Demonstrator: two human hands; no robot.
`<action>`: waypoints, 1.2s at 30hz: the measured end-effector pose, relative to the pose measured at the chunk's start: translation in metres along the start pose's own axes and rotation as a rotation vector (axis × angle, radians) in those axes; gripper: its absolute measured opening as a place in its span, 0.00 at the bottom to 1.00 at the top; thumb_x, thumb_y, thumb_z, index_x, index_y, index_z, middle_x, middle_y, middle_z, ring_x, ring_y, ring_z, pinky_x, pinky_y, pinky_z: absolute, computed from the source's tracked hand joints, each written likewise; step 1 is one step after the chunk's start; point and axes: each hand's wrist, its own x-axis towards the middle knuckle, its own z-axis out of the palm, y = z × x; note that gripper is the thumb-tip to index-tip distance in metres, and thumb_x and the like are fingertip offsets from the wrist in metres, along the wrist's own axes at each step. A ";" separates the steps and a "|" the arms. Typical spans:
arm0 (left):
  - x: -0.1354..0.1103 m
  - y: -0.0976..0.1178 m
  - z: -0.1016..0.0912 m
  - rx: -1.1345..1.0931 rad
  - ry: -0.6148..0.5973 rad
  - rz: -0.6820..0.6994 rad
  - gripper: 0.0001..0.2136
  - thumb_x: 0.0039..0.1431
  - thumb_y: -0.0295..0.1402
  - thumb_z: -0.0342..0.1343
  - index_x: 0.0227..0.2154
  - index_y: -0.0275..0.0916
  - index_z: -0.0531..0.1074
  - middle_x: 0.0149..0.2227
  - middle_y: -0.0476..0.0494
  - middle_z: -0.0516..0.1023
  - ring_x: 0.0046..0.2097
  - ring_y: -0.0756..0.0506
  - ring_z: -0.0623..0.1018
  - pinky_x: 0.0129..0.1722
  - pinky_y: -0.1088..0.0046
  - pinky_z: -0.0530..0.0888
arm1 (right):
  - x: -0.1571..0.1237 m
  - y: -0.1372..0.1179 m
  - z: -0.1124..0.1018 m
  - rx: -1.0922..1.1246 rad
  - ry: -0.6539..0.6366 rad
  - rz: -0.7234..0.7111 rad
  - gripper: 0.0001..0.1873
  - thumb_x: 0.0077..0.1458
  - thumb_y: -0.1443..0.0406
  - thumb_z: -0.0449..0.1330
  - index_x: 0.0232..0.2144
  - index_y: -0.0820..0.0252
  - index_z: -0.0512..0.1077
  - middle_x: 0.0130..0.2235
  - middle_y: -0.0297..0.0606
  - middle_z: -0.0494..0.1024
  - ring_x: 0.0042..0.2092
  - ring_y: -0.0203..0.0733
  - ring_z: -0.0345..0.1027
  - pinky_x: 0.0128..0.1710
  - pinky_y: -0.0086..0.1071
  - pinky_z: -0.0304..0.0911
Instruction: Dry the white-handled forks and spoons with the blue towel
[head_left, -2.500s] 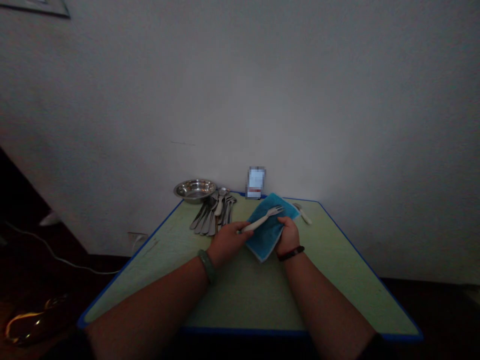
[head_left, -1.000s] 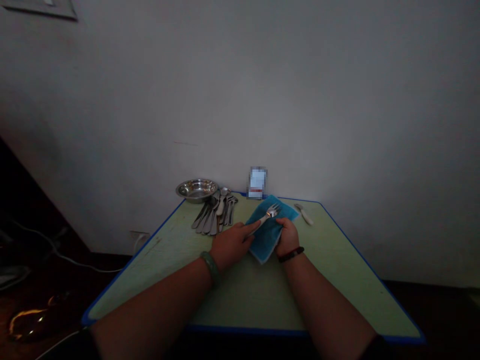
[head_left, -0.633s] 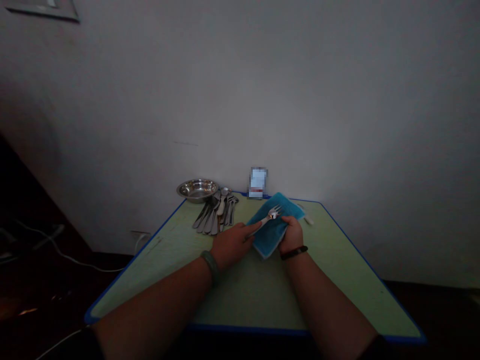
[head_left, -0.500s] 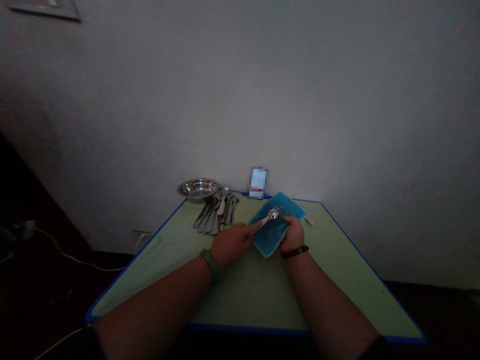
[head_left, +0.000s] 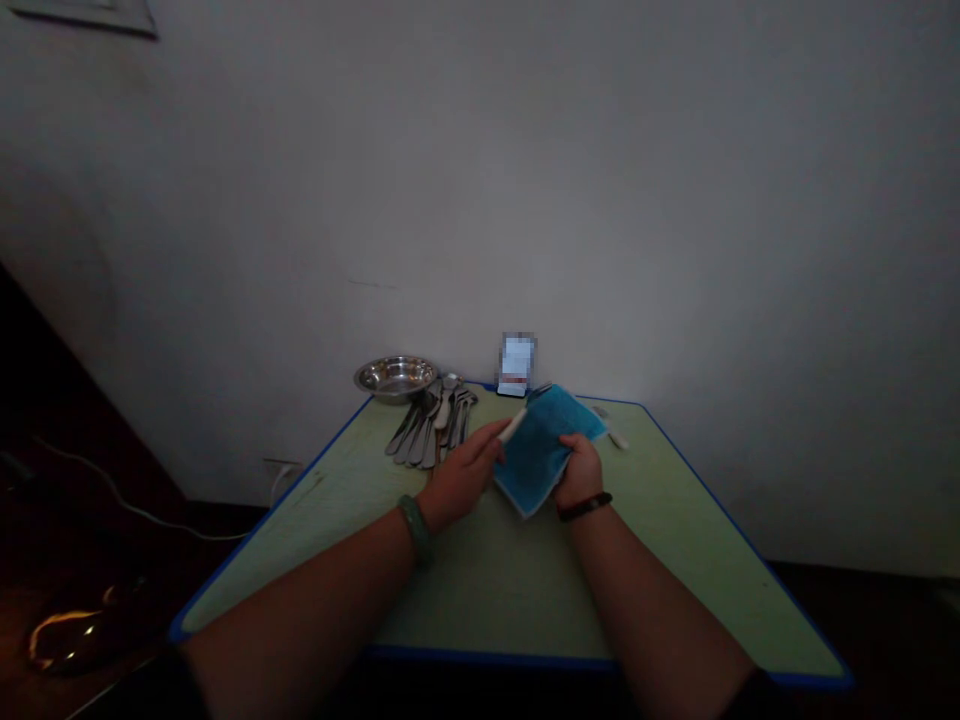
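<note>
My left hand (head_left: 463, 474) is closed on the pale handle of a fork (head_left: 513, 427). The fork's metal head pokes out past the upper left edge of a blue cloth (head_left: 536, 450), and its middle is partly hidden by the cloth. My right hand (head_left: 580, 470) grips that cloth from the right side, thumb on top and the other fingers underneath out of sight. Left of my hands lies a pile of metal cutlery (head_left: 427, 425), spoons among it. Another utensil with a pale handle (head_left: 617, 438) rests on the table beyond the cloth's right corner.
A round steel bowl (head_left: 396, 378) sits at the table's back left corner, beside the cutlery. Against the wall leans a phone (head_left: 516, 363) with a lit screen. The light green table (head_left: 495, 600) has a blue rim. A white cable (head_left: 172, 522) runs at the left.
The fork has moved up and left, from lying across the cloth's top to the cloth's upper left edge. My left hand has turned slightly; my right hand still holds the cloth.
</note>
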 end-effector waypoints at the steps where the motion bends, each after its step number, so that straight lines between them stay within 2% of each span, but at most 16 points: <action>1: 0.000 -0.001 0.002 -0.079 -0.053 -0.011 0.20 0.56 0.40 0.36 0.51 0.42 0.55 0.32 0.48 0.68 0.20 0.56 0.64 0.18 0.80 0.62 | -0.001 0.002 0.000 -0.026 -0.034 0.030 0.13 0.36 0.68 0.48 0.27 0.62 0.69 0.22 0.35 0.75 0.26 0.42 0.70 0.28 0.35 0.65; 5: 0.001 -0.004 0.010 -0.204 -0.126 -0.103 0.16 0.55 0.42 0.37 0.45 0.41 0.56 0.30 0.51 0.68 0.15 0.59 0.61 0.13 0.82 0.57 | -0.001 0.007 -0.004 -0.108 -0.096 0.112 0.12 0.37 0.67 0.48 0.25 0.64 0.69 0.20 0.37 0.75 0.26 0.42 0.69 0.28 0.36 0.65; 9: 0.001 -0.002 0.010 -0.155 -0.100 -0.191 0.14 0.55 0.44 0.37 0.35 0.39 0.57 0.29 0.50 0.70 0.13 0.58 0.61 0.12 0.82 0.56 | 0.000 0.008 -0.005 -0.109 -0.075 0.118 0.12 0.38 0.67 0.49 0.25 0.64 0.70 0.20 0.36 0.75 0.25 0.41 0.69 0.28 0.34 0.64; 12: 0.002 -0.002 0.009 -0.087 -0.070 -0.199 0.15 0.54 0.45 0.37 0.31 0.38 0.59 0.26 0.51 0.70 0.14 0.57 0.61 0.12 0.81 0.57 | -0.001 0.008 -0.003 -0.119 -0.077 0.107 0.11 0.39 0.68 0.49 0.25 0.64 0.70 0.20 0.36 0.75 0.24 0.40 0.69 0.27 0.33 0.65; 18: 0.003 -0.007 0.008 0.057 -0.004 -0.161 0.18 0.53 0.46 0.37 0.28 0.37 0.64 0.23 0.51 0.69 0.19 0.54 0.64 0.18 0.79 0.60 | -0.003 0.011 0.000 -0.125 -0.064 0.148 0.11 0.41 0.67 0.49 0.23 0.65 0.70 0.20 0.38 0.75 0.24 0.40 0.69 0.25 0.32 0.65; 29: 0.003 -0.006 0.013 0.014 0.054 -0.177 0.16 0.51 0.46 0.41 0.30 0.37 0.61 0.22 0.50 0.72 0.19 0.53 0.65 0.20 0.79 0.61 | -0.009 0.016 0.003 -0.149 -0.071 0.132 0.09 0.42 0.68 0.53 0.28 0.65 0.70 0.25 0.38 0.77 0.26 0.40 0.70 0.26 0.32 0.66; 36: -0.001 -0.001 0.013 0.235 0.151 -0.121 0.16 0.51 0.47 0.42 0.28 0.38 0.63 0.20 0.51 0.70 0.23 0.50 0.69 0.21 0.77 0.61 | -0.009 0.020 0.004 -0.195 -0.115 0.079 0.07 0.41 0.69 0.56 0.27 0.65 0.70 0.25 0.37 0.77 0.26 0.38 0.70 0.27 0.29 0.66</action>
